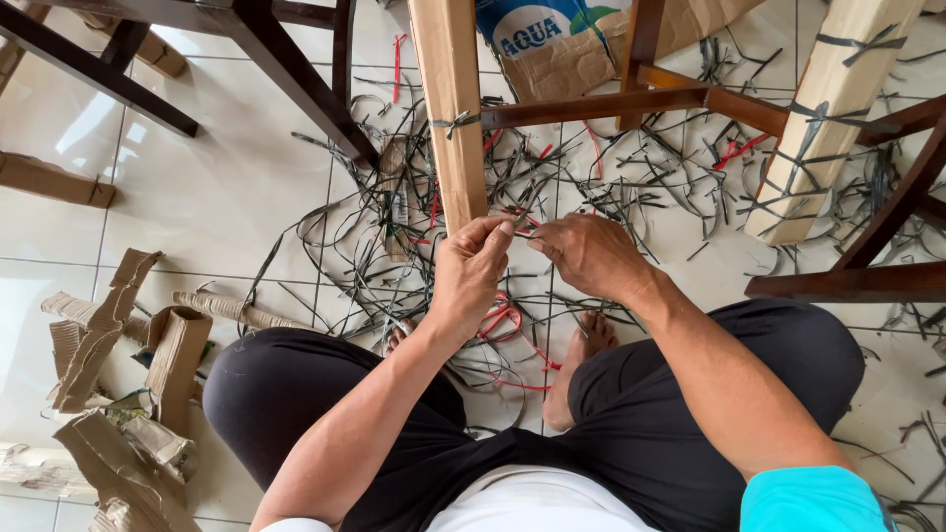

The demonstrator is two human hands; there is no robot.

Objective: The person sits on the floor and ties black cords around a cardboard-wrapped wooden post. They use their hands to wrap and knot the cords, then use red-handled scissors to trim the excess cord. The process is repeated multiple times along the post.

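Strapping, thin, light and bendy as we judge, sits at the near end of the cardboard-wrapped leg, where our left hand and right hand pinch it with fingertips together.

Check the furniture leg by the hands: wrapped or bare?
Wrapped. Cardboard covers the leg, one strap tied around it; both hands work at its lower end.
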